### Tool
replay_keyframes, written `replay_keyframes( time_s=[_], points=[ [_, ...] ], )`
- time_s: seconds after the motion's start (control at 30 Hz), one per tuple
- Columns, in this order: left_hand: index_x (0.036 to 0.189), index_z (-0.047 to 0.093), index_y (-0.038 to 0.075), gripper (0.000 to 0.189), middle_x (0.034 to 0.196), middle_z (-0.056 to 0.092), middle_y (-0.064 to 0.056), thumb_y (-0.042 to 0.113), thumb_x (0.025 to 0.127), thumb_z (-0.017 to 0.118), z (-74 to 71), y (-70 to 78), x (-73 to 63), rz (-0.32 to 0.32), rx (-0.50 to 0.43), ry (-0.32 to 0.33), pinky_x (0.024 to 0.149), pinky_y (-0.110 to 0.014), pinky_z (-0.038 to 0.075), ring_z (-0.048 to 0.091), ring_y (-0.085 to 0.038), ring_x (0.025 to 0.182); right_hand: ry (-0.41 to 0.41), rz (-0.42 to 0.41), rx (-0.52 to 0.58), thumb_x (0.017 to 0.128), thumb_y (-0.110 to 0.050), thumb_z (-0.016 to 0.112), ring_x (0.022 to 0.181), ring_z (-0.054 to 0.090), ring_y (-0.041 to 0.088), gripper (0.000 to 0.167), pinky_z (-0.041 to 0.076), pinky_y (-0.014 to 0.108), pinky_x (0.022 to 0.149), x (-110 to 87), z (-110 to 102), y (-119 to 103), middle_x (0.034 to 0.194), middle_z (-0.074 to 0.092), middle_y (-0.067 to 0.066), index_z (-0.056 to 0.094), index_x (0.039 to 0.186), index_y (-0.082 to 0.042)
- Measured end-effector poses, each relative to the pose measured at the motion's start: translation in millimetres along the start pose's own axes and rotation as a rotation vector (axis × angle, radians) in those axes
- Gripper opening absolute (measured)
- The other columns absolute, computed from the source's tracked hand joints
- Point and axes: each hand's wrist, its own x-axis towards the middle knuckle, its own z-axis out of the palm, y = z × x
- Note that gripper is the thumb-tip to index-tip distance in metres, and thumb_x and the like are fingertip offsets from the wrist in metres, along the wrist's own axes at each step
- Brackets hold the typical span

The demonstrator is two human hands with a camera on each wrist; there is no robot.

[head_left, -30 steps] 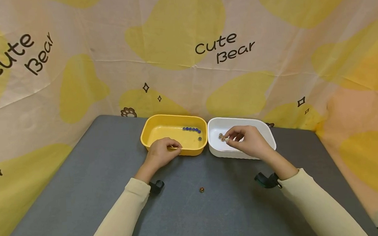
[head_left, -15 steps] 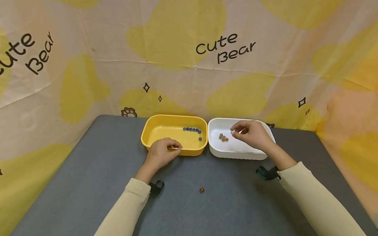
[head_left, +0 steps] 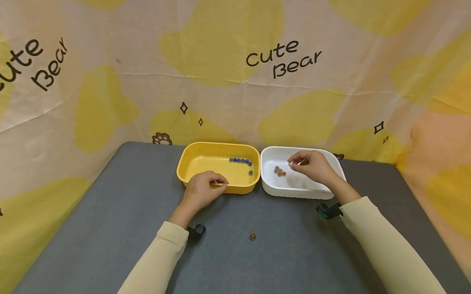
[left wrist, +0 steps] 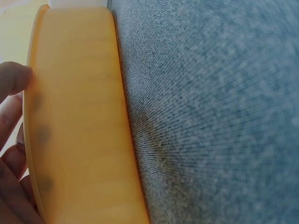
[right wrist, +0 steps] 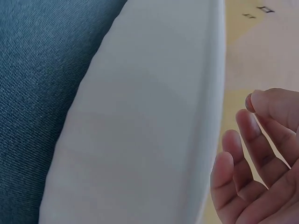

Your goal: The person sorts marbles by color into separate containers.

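My left hand [head_left: 203, 191] grips the front rim of the yellow tub [head_left: 192, 149]. In the left wrist view, the thumb lies at the rim of its yellow wall [left wrist: 79, 102], with dark patches showing through. Over the white tub [head_left: 274, 190], my right hand [head_left: 314, 166] brings thumb and index tips together on a small round thing, apparently a marble [right wrist: 248, 103]; it looks pale from above and dark from below. Just left of these fingertips, several amber marbles [head_left: 279, 173] lie clustered on the tub floor. Inside the yellow tub, blue marbles [head_left: 242, 160] form a row, and a greyish marble [head_left: 250, 173] lies apart.
One brown-orange marble [head_left: 252, 237] lies on the grey tabletop [head_left: 241, 269], between the forearms. Both tubs stand side by side near the table's back, against a printed cloth [head_left: 215, 55]. Dark straps [head_left: 196, 232] circle the wrists.
The right hand has drawn back from the amber marbles, up and to the right, uncovering the cluster, then stays nearly still. The left hand keeps its place on the rim.
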Motion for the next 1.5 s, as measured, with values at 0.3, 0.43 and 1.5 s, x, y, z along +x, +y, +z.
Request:
replay_keyframes(
  time_s=[0.3, 0.43, 1.5],
  points=[
    [0.085, 0.075, 0.025, 0.006, 0.086, 0.069, 0.009, 0.029, 0.083, 0.072, -0.9, -0.2, 1.2, 0.005, 0.007, 0.011, 0.080, -0.031, 0.050, 0.062, -0.009, 0.082, -0.024, 0.030, -0.036, 0.088, -0.012, 0.067, 0.091, 0.063, 0.027, 0.019, 0.049, 0.037, 0.081, 17.3, 8, 14, 0.096, 0.071, 0.014, 0.072, 0.104, -0.001],
    [0.086, 0.076, 0.024, 0.007, 0.086, 0.069, 0.009, 0.029, 0.083, 0.072, -1.2, -0.5, 1.4, 0.004, 0.010, 0.009, 0.080, -0.031, 0.050, 0.062, -0.009, 0.082, -0.031, 0.034, -0.045, 0.088, -0.011, 0.067, 0.091, 0.063, 0.027, 0.019, 0.049, 0.036, 0.080, 23.5, 12, 23, 0.095, 0.071, 0.015, 0.072, 0.103, -0.001],
    [0.086, 0.076, 0.024, 0.007, 0.089, 0.070, 0.008, 0.028, 0.084, 0.072, -0.4, 1.6, 0.1, -0.005, -0.004, -0.005, 0.082, -0.032, 0.050, 0.063, -0.010, 0.085, -0.109, 0.148, -0.066, 0.085, -0.007, 0.065, 0.072, 0.053, 0.016, 0.018, 0.046, 0.024, 0.058, 35.3, 32, 54, 0.088, 0.064, 0.011, 0.073, 0.100, -0.002]
  ],
)
